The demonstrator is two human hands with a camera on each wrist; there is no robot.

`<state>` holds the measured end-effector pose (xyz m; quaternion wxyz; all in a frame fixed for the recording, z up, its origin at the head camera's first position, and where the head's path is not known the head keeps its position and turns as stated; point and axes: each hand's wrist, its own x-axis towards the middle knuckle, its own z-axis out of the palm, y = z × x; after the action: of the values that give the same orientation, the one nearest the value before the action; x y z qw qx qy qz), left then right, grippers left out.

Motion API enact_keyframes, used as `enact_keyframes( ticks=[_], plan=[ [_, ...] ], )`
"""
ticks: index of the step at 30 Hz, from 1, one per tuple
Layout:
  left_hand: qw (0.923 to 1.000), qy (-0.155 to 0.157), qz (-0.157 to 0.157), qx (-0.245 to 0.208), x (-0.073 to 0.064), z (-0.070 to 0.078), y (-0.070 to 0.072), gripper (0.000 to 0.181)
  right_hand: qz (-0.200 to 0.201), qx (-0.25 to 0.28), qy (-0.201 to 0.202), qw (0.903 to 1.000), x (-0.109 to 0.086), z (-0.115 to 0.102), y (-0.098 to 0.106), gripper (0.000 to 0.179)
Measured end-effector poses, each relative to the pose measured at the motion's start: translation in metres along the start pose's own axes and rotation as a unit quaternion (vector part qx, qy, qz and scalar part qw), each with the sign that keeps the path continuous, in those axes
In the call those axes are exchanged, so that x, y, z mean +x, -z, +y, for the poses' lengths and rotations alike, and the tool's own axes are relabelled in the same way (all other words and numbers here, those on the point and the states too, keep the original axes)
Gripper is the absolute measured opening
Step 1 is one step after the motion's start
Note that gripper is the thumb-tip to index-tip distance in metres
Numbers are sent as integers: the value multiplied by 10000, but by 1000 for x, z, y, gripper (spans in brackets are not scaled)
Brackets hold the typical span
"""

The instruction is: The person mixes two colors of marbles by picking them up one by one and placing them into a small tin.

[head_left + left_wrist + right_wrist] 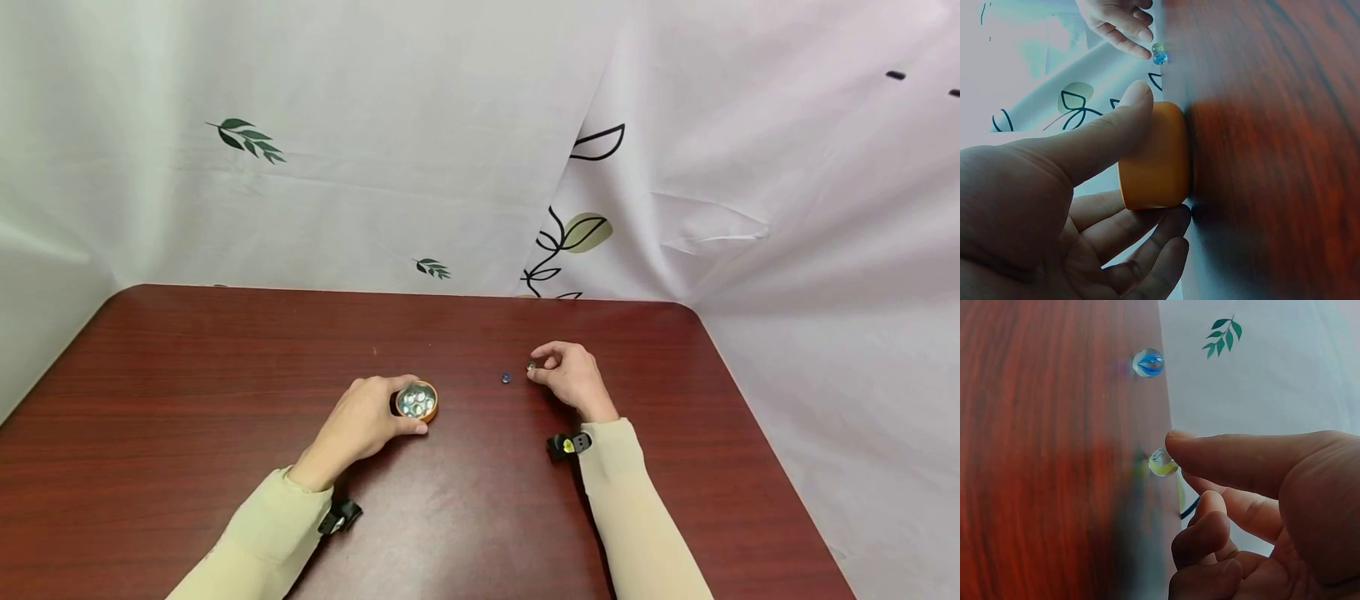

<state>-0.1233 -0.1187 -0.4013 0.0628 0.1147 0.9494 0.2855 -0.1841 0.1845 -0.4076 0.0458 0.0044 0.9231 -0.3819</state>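
Note:
My left hand (365, 417) grips a small round orange container (1157, 159) with thumb and fingers around its side. The container stands on the table, and several glass marbles (417, 401) lie inside it. At the right, my right hand (573, 379) is at a clear marble with a yellow swirl (1162, 462) on the table. Its thumb and index finger are spread on either side of the marble, while the other fingers curl inward. A clear marble with a blue swirl (1149, 363) lies on the table, left of the yellow one in the head view.
The dark red wooden table (247, 358) has rounded far corners. A white curtain (360, 192) with leaf prints hangs behind it and along the sides. Each wrist wears a black strap with a small device (567, 445).

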Motion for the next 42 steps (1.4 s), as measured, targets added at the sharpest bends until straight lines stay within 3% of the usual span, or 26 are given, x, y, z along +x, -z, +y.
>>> enact_keyframes(
  ticks=[42],
  plan=[
    [10000, 3, 47, -8, 0, 0, 0, 53, -16, 64, -379, 9993, 1, 2, -7, 15]
  ],
)
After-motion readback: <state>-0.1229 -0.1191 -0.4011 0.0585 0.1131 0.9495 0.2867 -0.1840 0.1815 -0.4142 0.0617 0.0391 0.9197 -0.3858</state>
